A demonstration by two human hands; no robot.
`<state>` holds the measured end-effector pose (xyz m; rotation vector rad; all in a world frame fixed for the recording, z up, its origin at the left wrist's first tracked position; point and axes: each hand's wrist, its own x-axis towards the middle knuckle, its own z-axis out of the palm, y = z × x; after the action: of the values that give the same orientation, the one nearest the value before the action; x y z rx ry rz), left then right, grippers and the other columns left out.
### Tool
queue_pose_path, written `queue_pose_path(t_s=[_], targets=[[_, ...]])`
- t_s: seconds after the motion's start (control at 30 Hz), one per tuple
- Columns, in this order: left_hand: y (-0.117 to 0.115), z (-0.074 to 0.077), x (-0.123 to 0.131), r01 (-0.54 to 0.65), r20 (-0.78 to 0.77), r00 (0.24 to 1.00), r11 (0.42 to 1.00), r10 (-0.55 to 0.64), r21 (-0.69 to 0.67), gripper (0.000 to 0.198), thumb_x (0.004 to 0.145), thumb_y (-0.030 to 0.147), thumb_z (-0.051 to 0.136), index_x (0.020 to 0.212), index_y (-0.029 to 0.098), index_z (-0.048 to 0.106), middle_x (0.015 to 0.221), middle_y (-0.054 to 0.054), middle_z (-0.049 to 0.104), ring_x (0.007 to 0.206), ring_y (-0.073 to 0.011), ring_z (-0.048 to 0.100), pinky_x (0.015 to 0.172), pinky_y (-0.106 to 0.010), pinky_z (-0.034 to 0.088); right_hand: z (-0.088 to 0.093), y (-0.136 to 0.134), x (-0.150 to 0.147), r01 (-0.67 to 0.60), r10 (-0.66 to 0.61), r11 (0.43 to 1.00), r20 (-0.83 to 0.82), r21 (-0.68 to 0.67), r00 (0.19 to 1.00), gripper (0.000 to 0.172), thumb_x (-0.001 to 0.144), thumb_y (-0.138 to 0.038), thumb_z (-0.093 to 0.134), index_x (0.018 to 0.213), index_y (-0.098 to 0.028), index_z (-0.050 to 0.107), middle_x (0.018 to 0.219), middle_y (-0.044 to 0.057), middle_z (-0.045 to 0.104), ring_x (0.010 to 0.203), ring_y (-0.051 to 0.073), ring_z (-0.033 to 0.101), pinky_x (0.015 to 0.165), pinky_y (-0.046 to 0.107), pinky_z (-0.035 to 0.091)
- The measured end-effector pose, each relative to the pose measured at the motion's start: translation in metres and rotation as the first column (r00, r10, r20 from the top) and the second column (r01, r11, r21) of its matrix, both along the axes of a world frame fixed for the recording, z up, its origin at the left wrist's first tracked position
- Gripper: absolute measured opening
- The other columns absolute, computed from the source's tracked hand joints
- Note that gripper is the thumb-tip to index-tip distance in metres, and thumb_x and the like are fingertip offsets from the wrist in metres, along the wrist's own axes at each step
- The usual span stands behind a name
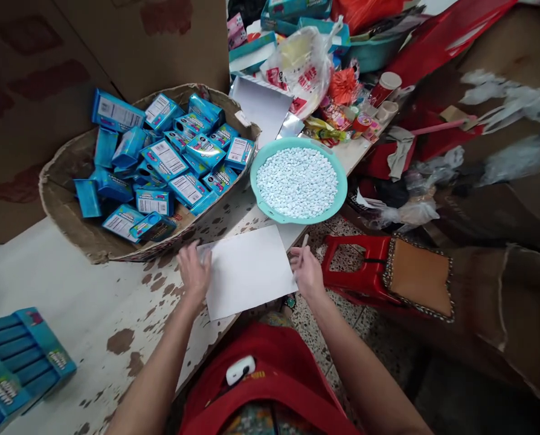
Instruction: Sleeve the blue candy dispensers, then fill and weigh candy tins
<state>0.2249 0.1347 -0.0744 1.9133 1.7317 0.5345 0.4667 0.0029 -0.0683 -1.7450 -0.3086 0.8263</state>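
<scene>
A blank white sheet [250, 270] lies at the front edge of the table, its near right corner reaching past the edge. At its left edge is my left hand [194, 270], fingers apart and slightly bent, the thumb beside the paper. My right hand [308, 272] is closed at the sheet's right edge, with a short, thin white stick [305, 240] poking up from between the fingers; its kind is unclear. Just beyond the sheet stands a turquoise basin [261, 204] full of small pale-blue pellets [297, 181].
A cut-down cardboard box [66, 226] holds many small blue printed boxes [165, 160]. Another blue carton [23, 362] sits at the lower left. Bags and wrappers [304, 69] crowd the table's far end. To the right, a red stool [356, 266] stands on the speckled floor.
</scene>
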Motion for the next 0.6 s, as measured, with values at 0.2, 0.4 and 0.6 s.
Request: queue_pose_path(t_s=[0.2,0.4,0.6], targets=[[-0.076,0.051,0.049,0.541,0.639,0.753,0.702,-0.159,-0.463,0.039,0.084,0.046,0.05,0.113,0.022,0.051,0.113,-0.007,0.06,0.091,-0.017,0.057,0.078,-0.029,0.046,0.026,0.017,-0.055,0.316,-0.141,0.933,-0.631,0.174,0.763,0.02,0.078,-0.037,0.063,0.073,-0.021,0.052,0.07,-0.002,0.054,0.056,0.008,0.049,0.049,0.02,0.041],[-0.091,0.032,0.048,0.506,0.564,0.811,0.668,-0.153,-0.546,0.031,0.088,0.044,0.038,0.091,0.02,0.056,0.061,0.002,0.053,0.054,-0.0128,0.049,0.056,-0.024,0.04,0.012,0.026,-0.062,0.195,-0.086,0.97,-0.541,0.148,0.837,0.04,0.084,-0.06,0.042,0.071,-0.023,0.048,0.066,0.0,0.051,0.053,0.011,0.048,0.045,0.023,0.042],[-0.071,0.031,0.031,0.523,0.502,0.82,0.715,-0.273,-0.465,0.034,0.09,0.044,0.034,0.095,0.022,0.059,0.067,0.001,0.056,0.06,-0.0138,0.049,0.06,-0.024,0.036,0.019,0.013,-0.085,-0.149,0.156,0.988,-0.263,0.048,0.952,0.049,0.076,-0.066,0.05,0.082,-0.019,0.062,0.078,0.003,0.059,0.07,0.015,0.054,0.063,0.027,0.046]])
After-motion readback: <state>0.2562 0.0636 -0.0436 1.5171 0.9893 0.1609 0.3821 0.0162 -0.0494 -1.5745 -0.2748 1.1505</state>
